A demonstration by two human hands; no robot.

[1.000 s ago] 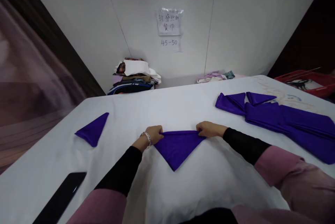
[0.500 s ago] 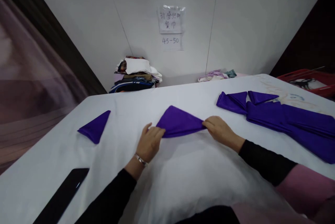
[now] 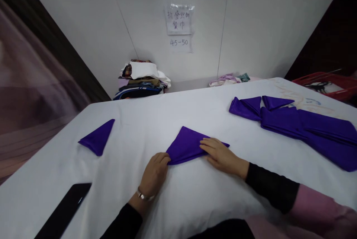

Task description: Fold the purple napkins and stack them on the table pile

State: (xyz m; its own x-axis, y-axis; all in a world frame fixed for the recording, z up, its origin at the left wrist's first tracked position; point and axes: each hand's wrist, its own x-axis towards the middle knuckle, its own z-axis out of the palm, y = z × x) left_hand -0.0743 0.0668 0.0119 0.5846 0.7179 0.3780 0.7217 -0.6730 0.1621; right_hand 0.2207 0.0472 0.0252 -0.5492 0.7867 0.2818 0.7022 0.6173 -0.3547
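A purple cloth napkin (image 3: 185, 144), folded into a triangle, lies on the white-covered table (image 3: 156, 116) in front of me. My left hand (image 3: 154, 170), with a silver band on its wrist, pinches the napkin's left corner between thumb and fingers. Flat on the napkin's right part rests my right hand (image 3: 220, 155), its fingers stretched out. The napkin's right tip pokes out beyond that hand. Off to the left lies another folded purple triangle (image 3: 97, 137), which neither hand touches.
Several folded purple cloths (image 3: 281, 121) lie at the right. A black phone-like slab (image 3: 65, 209) is at the near left. Behind the table are a clothes pile (image 3: 143, 80), some pale cloths (image 3: 225, 79) and a red basket (image 3: 346, 92). Paper signs (image 3: 179, 21) hang on the wall.
The napkin has come nearer to me and now lies on the table. My right hand has let go of its right corner and moved inward onto the cloth; my left still pinches the left corner.
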